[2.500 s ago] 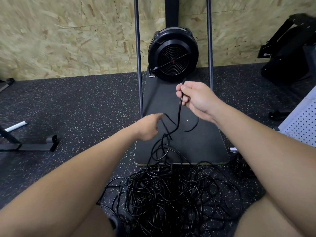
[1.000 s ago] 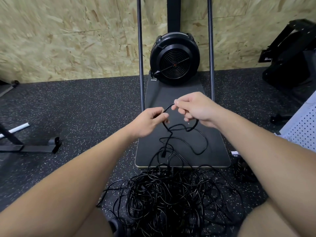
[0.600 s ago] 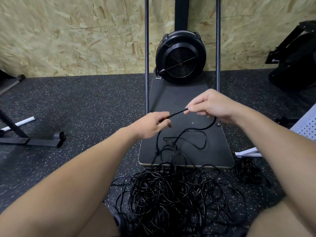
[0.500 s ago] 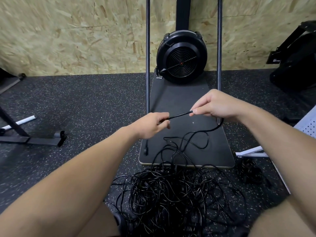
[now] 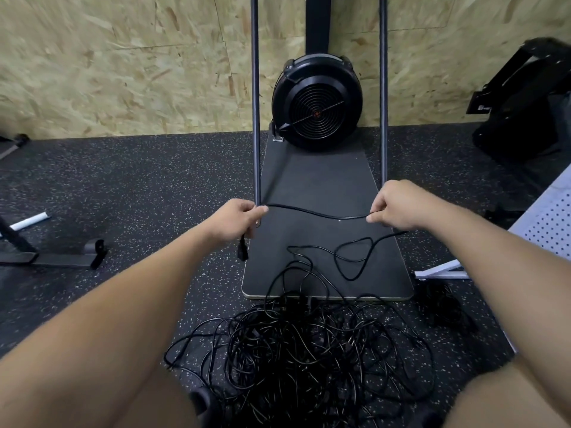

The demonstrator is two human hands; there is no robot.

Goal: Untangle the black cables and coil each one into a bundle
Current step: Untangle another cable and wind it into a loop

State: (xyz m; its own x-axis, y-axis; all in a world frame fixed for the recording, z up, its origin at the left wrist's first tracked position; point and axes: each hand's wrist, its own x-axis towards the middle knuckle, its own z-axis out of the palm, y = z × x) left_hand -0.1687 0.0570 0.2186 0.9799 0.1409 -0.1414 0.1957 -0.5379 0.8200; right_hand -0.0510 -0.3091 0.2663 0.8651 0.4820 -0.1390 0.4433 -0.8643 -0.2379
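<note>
A big tangle of black cables [image 5: 302,350] lies on the speckled floor between my knees. One black cable [image 5: 318,213] is stretched between my hands above a dark board. My left hand [image 5: 236,219] grips it near its end, and the plug [image 5: 243,251] hangs below that hand. My right hand [image 5: 394,205] pinches the same cable farther along. From there the cable drops in loose loops [image 5: 352,257] onto the board and runs back into the tangle.
The dark board [image 5: 321,177] carries a black round fan unit [image 5: 316,101] and two upright metal poles [image 5: 255,97]. A small coiled black bundle [image 5: 441,304] and a white perforated panel [image 5: 547,223] lie at the right. A black metal frame foot [image 5: 61,257] sits at the left.
My hands have drawn apart, so a longer stretch of cable now spans between them. The plug end now hangs below my left hand.
</note>
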